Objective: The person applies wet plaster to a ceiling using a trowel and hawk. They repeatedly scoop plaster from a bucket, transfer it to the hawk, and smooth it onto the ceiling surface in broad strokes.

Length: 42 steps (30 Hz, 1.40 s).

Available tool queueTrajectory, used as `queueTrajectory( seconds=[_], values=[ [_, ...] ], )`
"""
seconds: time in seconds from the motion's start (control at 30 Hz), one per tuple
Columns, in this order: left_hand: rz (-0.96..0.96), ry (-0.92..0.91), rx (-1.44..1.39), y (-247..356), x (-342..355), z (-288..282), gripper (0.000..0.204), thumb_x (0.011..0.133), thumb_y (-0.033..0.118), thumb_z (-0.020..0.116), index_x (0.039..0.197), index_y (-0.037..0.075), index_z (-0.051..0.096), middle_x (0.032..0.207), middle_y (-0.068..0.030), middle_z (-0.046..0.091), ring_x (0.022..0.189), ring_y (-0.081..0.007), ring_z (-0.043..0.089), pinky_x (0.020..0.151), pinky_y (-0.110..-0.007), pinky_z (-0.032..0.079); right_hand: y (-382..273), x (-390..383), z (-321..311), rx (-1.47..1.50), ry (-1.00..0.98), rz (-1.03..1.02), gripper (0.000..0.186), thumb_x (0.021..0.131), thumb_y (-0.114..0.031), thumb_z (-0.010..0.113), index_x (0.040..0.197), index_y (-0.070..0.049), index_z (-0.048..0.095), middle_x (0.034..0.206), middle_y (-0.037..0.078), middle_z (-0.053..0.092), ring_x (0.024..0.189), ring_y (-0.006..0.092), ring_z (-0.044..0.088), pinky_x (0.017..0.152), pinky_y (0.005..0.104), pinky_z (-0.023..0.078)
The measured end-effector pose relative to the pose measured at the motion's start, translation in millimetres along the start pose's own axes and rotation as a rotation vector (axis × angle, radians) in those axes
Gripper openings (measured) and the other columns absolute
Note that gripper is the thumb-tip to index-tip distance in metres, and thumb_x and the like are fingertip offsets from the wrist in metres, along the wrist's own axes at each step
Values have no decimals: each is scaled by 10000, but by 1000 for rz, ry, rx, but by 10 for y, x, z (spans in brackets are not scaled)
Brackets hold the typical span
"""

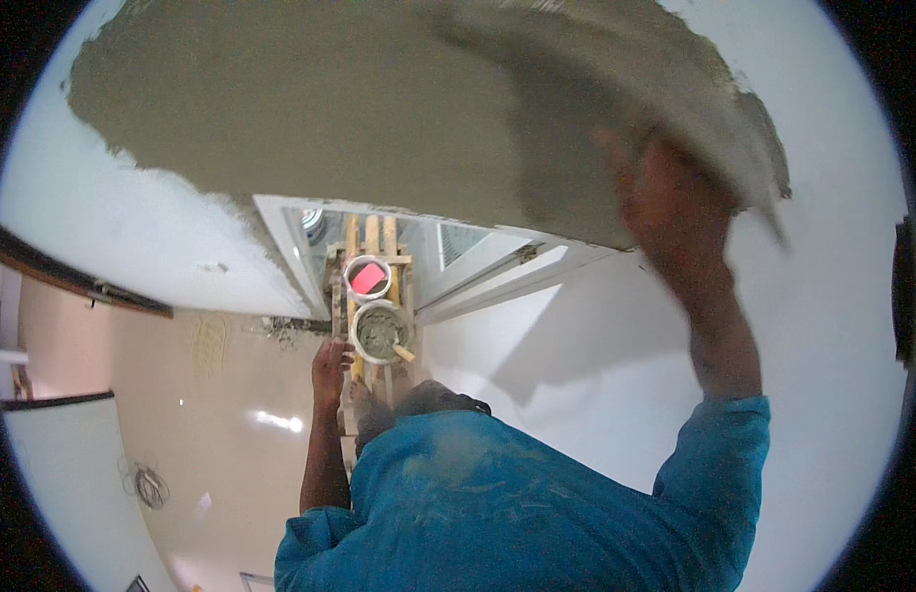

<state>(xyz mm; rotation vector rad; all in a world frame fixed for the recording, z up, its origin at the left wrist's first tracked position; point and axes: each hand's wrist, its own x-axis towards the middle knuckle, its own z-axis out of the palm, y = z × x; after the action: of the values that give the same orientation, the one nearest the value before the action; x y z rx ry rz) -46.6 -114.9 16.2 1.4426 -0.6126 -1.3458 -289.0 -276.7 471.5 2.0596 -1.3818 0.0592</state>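
Note:
Grey wet plaster (280, 109) covers a broad, rough-edged patch of white wall above a white-framed opening (278, 237). My right hand (675, 207), blurred by motion, grips a long grey trowel (754, 158) lying against the plaster at the upper right. Lower down, my left hand (332, 363) is beside a white bucket of grey mortar (377, 335), its fingers loosely bent and slightly apart, with nothing visible in them; whether it touches the plank is unclear. A yellow-brown handle (404, 352) sticks out of that bucket. Behind it sits a second bucket (347, 279) with a pink object (369, 276) inside.
The buckets stand on a narrow platform of poles and planks (404, 259) under my feet. Far below is a pale floor (211, 405) with coiled wire (147, 485) and dark debris. White wall (813, 345) rises at the right; a dark-edged doorway (68, 326) is at the left.

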Motion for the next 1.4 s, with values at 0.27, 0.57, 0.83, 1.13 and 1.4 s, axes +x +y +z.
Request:
queueTrajectory(
  seconds=[0.27, 0.57, 0.83, 1.13, 1.4],
  values=[
    [-19, 91, -85, -43, -179, -131, 390, 951, 399, 468, 983, 34, 602, 894, -54, 640, 748, -125, 563, 691, -280, 452, -2012, -165, 916, 622, -130, -342, 265, 860, -195, 552, 1018, 18, 554, 853, 233, 625, 808, 377, 630, 747, 523, 469],
    [-54, 156, -134, -257, -318, -434, 364, 943, 370, 487, 1066, 41, 581, 921, -60, 640, 729, -125, 571, 663, -260, 458, -1478, 616, 607, 897, -232, -121, 456, 902, -432, 526, 1001, 8, 590, 814, 205, 626, 732, 321, 627, 694, 449, 476],
    [-91, 248, -120, -291, -386, -587, 362, 941, 359, 500, 1107, 47, 580, 909, -54, 635, 717, -119, 569, 649, -260, 465, -1242, -247, 701, 330, -217, -488, 466, 923, -298, 497, 1163, 99, 458, 956, 295, 595, 878, 428, 603, 834, 548, 423],
    [-40, 207, -144, -336, -263, -559, 372, 952, 379, 467, 1109, 61, 581, 917, -59, 634, 714, -123, 564, 660, -256, 453, -1956, 252, 1125, 595, -448, -392, 373, 916, -229, 513, 1069, 105, 454, 771, 265, 621, 762, 411, 641, 696, 503, 502],
    [22, 217, -174, 72, -233, -446, 328, 952, 352, 477, 992, 49, 596, 923, -60, 634, 767, -130, 557, 709, -277, 438, -1895, 752, 381, 871, -86, -228, 364, 899, -284, 556, 967, 71, 514, 747, 228, 617, 677, 370, 638, 644, 447, 504]
  ],
)
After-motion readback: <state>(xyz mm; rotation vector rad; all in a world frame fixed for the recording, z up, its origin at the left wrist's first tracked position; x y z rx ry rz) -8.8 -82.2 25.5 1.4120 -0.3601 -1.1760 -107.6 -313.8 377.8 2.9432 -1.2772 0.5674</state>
